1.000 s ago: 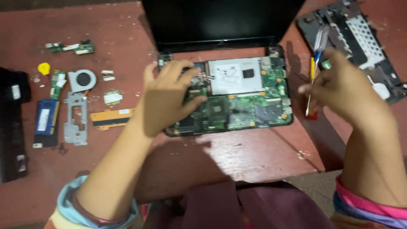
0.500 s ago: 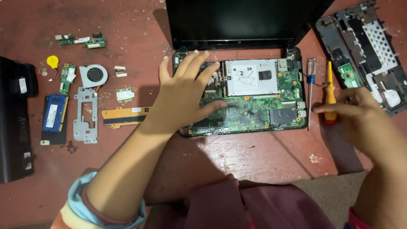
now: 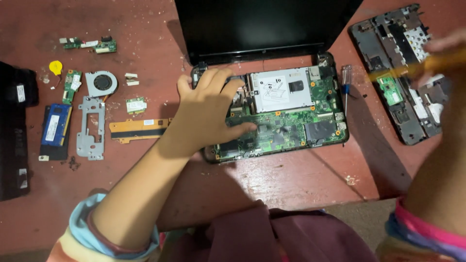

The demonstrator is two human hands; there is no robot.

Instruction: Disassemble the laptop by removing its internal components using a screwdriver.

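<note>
**Left hand flat on open laptop base, right hand blurred at right edge**

Opened laptop base sits mid-table on the red table, black screen tilted back behind it. Green mainboard and silver drive caddy exposed.

Left hand lies palm-down on the base's left part, fingers spread, pressing, nothing gripped.

Right hand is at the far right, above the removed keyboard frame. Heavily motion-blurred; looks closed around a yellow-handled tool, probably a screwdriver, but can't confirm.

A second, blue-handled screwdriver lies just beside the base's right edge.

Left of the base, laid out apart: orange flex strip, cooling fan, metal bracket, blue memory stick, small wireless card, yellow coin cell. Black battery at far left edge.
</note>
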